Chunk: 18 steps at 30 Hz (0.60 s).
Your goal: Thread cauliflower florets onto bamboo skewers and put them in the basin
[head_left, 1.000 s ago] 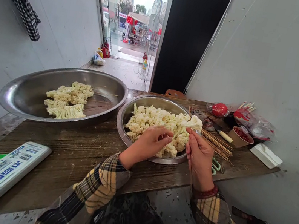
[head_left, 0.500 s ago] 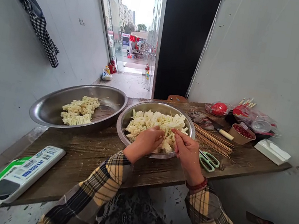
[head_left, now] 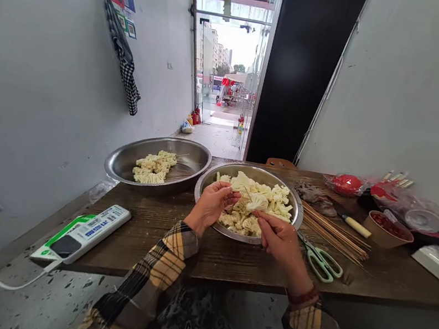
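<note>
Pinching skewer (head_left: pixel 256 213) (indistinct), right hand (head_left: pixel 280 241); left hand (head_left: pixel 210 206) overlapping cauliflower (head_left: pixel 279 196).

Dark wooden table (head_left: pixel 227 267), left metal basin (head_left: pixel 122 164), right metal basin (head_left: pixel 241 238), thin skewers (head_left: pixel 336 234), green-handled scissors (head_left: pixel 311 251), paper tub (head_left: pixel 386 238), white device (head_left: pixel 101 230)

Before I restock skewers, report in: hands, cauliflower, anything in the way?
Right hand pinching a skewered cauliflower floret. Left hand beside it, grip unclear. Scissors right of the bowl, not between the hands.
</note>
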{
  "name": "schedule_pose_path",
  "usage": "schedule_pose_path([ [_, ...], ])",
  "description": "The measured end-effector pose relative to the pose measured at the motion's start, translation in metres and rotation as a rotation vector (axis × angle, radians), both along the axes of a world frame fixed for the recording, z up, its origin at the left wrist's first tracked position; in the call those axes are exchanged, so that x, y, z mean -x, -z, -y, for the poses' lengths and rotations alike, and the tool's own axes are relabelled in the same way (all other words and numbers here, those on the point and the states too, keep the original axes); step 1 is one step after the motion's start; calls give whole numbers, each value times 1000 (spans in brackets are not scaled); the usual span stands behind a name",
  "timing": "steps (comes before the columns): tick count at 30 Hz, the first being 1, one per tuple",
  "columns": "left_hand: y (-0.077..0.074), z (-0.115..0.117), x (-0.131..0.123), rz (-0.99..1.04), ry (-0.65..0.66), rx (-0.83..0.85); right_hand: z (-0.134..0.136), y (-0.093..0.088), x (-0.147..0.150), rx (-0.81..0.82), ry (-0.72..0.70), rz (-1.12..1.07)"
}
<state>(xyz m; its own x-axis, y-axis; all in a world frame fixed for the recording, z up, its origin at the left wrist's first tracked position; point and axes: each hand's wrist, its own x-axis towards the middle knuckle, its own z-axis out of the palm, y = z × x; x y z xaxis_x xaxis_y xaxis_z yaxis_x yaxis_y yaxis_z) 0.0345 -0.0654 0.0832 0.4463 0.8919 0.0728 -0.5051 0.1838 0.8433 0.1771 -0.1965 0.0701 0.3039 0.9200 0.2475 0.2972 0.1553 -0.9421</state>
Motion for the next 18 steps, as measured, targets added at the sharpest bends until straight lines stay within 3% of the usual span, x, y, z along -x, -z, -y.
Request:
schedule_pose_path([
  [12,-1,3,4,115,63,-7,-8,10,-2,-40,1,156],
  [18,5,-1,2,37,43,-59,-6,9,0,-37,-21,164],
])
